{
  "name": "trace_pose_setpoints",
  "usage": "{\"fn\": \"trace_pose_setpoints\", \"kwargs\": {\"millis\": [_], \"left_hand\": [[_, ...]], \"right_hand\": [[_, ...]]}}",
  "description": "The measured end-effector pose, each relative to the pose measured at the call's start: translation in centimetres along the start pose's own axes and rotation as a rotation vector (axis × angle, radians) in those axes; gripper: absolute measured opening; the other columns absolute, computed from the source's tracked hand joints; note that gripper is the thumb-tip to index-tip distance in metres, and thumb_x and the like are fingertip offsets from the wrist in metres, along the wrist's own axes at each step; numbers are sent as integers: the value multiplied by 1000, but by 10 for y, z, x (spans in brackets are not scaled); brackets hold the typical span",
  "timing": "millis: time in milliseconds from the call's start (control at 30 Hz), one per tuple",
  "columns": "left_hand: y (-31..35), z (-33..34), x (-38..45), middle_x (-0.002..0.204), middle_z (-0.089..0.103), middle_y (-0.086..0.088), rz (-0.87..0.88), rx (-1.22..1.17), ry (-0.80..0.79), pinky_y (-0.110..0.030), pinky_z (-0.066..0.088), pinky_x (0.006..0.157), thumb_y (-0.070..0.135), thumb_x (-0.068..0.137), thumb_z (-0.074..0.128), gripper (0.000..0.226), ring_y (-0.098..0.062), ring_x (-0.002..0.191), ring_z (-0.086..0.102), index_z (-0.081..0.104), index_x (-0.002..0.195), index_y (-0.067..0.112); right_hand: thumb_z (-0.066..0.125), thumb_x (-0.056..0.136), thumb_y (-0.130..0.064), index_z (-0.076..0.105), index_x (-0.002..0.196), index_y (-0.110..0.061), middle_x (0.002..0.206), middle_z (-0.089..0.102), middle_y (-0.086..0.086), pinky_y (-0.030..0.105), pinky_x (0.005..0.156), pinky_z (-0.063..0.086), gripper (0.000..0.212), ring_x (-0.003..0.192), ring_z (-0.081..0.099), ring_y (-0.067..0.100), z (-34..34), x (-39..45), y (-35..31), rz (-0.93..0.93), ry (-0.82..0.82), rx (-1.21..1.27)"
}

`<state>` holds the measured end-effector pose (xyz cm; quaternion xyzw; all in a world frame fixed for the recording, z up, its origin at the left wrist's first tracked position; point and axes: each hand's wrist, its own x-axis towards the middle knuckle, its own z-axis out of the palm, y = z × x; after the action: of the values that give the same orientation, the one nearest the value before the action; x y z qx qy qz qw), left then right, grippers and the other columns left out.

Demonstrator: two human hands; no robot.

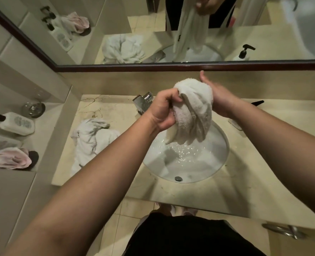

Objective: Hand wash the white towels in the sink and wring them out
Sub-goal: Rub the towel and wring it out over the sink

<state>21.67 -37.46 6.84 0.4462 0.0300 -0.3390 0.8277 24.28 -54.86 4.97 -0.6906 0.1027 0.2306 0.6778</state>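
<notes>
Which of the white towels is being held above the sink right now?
The bunched towel gripped between both hands over the sink; the other white towel lies crumpled on the counter, untouched.

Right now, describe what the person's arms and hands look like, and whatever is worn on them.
Both arms are bare from the bottom edge of the picture to the fingertips: no sleeves, gloves, watch or bracelet show. The left hand shows no ring or marking. The right hand is partly blurred, and no ring shows on it either. Nothing is worn on the forearms. Lower down, the person wears a dark garment.
</notes>
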Motion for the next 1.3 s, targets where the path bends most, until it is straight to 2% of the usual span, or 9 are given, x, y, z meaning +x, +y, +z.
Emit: {"fn": "trace_pose_setpoints", "kwargs": {"millis": [100,233,333,433,600,767,1033,1167,1300], "left_hand": [[2,4,4,114,58,-24,36,-190,-91,-57,36,112,14,58,77,60,-40,114,53,64,114,-2],[4,6,8,109,67,-22,59,-309,-62,-48,52,101,22,72,84,47,-34,105,67,71,108,-6],[8,7,13,82,70,-13,38,-219,185,-36,58,85,28,87,69,30,-24,78,70,75,79,-1],[10,-8,20,66,65,-12,26,-171,353,-36,56,83,28,95,61,40,-24,68,67,67,65,2],[0,-31,38,69,63,-9,-57,-46,494,-30,58,62,15,93,66,17,-20,59,66,60,81,4],[-12,-47,52,73,67,-12,-223,197,579,-30,56,53,14,88,72,19,-23,57,68,62,97,0],[-49,-42,61,97,71,-9,-51,551,968,-29,52,76,21,79,81,29,-26,87,68,66,101,10],[-54,-41,57,113,68,-4,-91,852,857,-37,51,94,51,82,74,53,-24,100,63,58,122,20],[-42,-45,53,115,63,-14,-69,134,418,-39,54,93,45,92,64,55,-26,104,64,53,129,6]], "right_hand": [[31,89,-81,75,98,-6,96,74,17,41,87,58,87,97,71,31,18,8,-11,61,-193,222],[25,90,-75,78,91,-10,92,74,14,39,80,59,84,92,70,29,41,11,-2,131,-408,513],[40,93,-61,78,77,-17,74,71,7,33,66,59,60,78,60,27,51,6,16,166,-456,426],[28,75,-93,64,107,-3,84,59,24,48,81,55,102,76,60,34,55,8,35,285,-587,496],[46,83,-78,61,105,-4,72,56,16,35,62,53,80,58,56,25,52,10,51,224,-546,369],[63,90,-7,57,99,-5,66,56,12,33,57,46,11,57,52,22,53,6,64,199,-358,139],[82,70,-19,67,89,-20,84,72,-2,30,69,54,24,77,67,14,70,9,74,32,-29,-447],[79,69,-19,67,95,-17,86,72,2,33,67,54,29,77,68,20,58,7,78,46,34,-497],[72,77,-6,64,93,-9,78,66,11,27,59,48,18,65,61,20,39,-2,66,100,-43,-181]]}}
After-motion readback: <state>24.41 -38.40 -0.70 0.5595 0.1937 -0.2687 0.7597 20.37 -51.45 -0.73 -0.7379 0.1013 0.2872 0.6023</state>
